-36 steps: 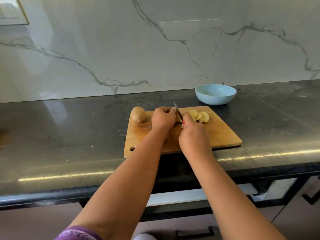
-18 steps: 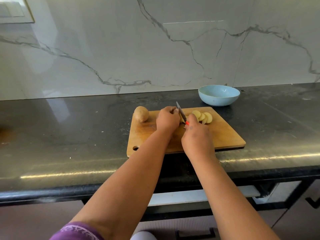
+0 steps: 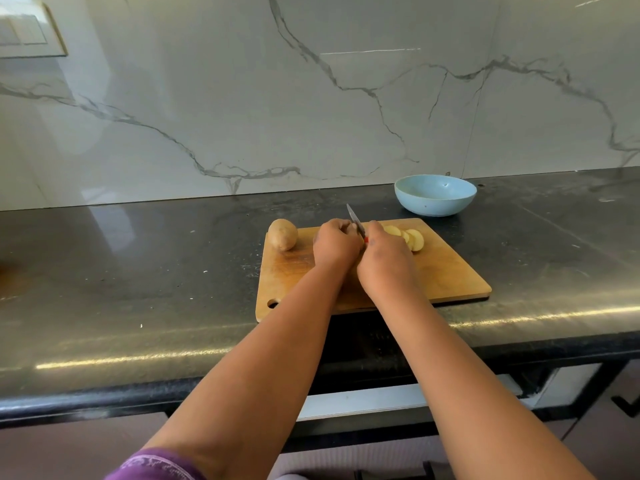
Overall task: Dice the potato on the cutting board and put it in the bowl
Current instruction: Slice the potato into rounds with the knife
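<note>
A wooden cutting board [image 3: 450,271] lies on the dark counter. On its back left corner rests a whole unpeeled potato [image 3: 283,234]. Several pale round potato slices [image 3: 414,239] lie fanned at the back right. My left hand [image 3: 336,242] is curled over the potato piece being cut, which is hidden under my fingers. My right hand [image 3: 386,263] grips a small knife [image 3: 355,220] with a red handle. Its blade points up and away between the two hands. A light blue bowl [image 3: 435,195] stands behind the board's right corner with nothing in it.
The black stone counter [image 3: 138,271] runs left and right, with a marble wall close behind. Its front edge is just below the board. A pale switch plate [image 3: 27,32] hangs on the wall at the upper left.
Both hands stay together at the back middle of the board. The knife's tip now stands slightly higher above my left hand. The slices and the whole potato have not moved.
</note>
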A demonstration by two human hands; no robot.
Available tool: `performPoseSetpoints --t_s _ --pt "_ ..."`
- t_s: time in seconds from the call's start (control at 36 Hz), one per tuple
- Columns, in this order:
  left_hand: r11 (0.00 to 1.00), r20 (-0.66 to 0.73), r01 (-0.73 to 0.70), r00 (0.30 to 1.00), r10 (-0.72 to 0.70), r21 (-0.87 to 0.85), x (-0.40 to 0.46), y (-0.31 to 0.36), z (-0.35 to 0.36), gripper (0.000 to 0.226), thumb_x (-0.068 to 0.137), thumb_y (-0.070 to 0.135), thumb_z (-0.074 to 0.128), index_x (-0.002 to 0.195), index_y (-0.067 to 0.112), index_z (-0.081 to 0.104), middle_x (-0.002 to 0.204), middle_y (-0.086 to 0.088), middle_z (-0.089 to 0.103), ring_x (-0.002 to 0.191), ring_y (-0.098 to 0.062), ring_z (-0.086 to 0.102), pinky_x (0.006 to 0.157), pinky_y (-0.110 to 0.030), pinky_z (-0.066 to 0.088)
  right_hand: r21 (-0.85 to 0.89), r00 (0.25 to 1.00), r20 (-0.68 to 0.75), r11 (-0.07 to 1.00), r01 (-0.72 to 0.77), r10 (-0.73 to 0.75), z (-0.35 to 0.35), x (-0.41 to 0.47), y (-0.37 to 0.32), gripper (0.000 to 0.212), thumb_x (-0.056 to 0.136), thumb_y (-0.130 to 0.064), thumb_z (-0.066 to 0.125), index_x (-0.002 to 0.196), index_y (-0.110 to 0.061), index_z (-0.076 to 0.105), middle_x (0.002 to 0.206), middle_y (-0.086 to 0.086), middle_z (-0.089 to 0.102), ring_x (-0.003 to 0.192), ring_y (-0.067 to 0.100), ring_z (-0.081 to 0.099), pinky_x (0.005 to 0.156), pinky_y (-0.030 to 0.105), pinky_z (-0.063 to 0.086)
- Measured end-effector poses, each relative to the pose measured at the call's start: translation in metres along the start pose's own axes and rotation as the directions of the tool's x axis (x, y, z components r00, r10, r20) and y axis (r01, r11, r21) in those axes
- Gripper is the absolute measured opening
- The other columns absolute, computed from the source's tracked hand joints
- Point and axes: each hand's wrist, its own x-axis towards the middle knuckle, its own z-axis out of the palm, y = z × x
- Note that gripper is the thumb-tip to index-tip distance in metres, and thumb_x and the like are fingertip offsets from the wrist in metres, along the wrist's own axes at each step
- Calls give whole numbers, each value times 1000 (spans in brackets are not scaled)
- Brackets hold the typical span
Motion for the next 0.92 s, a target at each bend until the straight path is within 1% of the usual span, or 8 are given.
performPoseSetpoints --t_s 0.08,0.14,0.28,0.33,0.44,0.53,0.67,0.92 --pt "999 -4 17 1000 -17 -33 0 -1 -1 13 97 21 53 91 22 64 98 -1 70 95 -18 63 85 -33 51 -32 999 35 999 1 0 -2 3 -6 36 101 -9 35 136 -15 41 96 6 57 79 16 49 61 29 39" --pt "998 -4 25 1000 -25 -52 0 -2 0 12 97 21 54 96 20 66 99 -1 70 96 -18 63 82 -31 51 -54 999 41 998 12 -10 -2 2 -6 39 102 -9 32 139 -15 39 105 8 61 79 16 48 61 28 38" --pt "998 -16 18 1000 -19 -53 -1 -1 5 23 97 22 55 115 15 68 106 -1 70 99 -16 63 80 -27 47 -58 999 43 998 -12 15 -1 0 2 35 100 -8 32 132 -16 45 93 5 57 76 17 49 60 30 39" --pt "998 -17 25 1000 -25 -52 -1 -1 5 23 97 22 55 115 15 68 106 0 70 99 -16 63 80 -26 46 -58 999 39 998 -18 20 -2 1 3 35 100 -9 33 131 -17 47 88 3 52 76 16 47 60 30 39" --pt "997 -19 51 998 -52 -58 4 -3 2 21 97 22 55 111 15 69 102 -2 71 98 -18 64 82 -30 50 -76 996 84 997 -28 34 -4 7 -8 33 100 -9 40 132 -16 46 108 7 61 89 20 56 66 30 45" --pt "992 -11 78 997 -80 -98 6 -5 0 19 96 23 56 104 13 70 94 -3 72 94 -21 66 84 -36 55 -120 991 126 992 -25 41 -4 11 -16 37 99 -10 47 136 -15 43 113 9 61 93 21 57 67 29 43" --pt "996 -15 59 998 -60 -74 7 -6 -2 21 96 21 55 109 12 69 97 -6 71 94 -20 65 75 -27 48 -173 990 138 985 19 5 -7 3 -17 37 102 -10 33 138 -13 41 119 10 59 103 24 59 66 31 39" --pt "998 15 48 999 -47 -34 8 -3 1 27 95 23 58 118 12 66 110 -3 70 105 -18 63 91 -31 50 -187 977 210 982 -1 41 -10 3 -12 39 100 -10 45 139 -14 41 119 9 59 101 22 59 68 30 40"
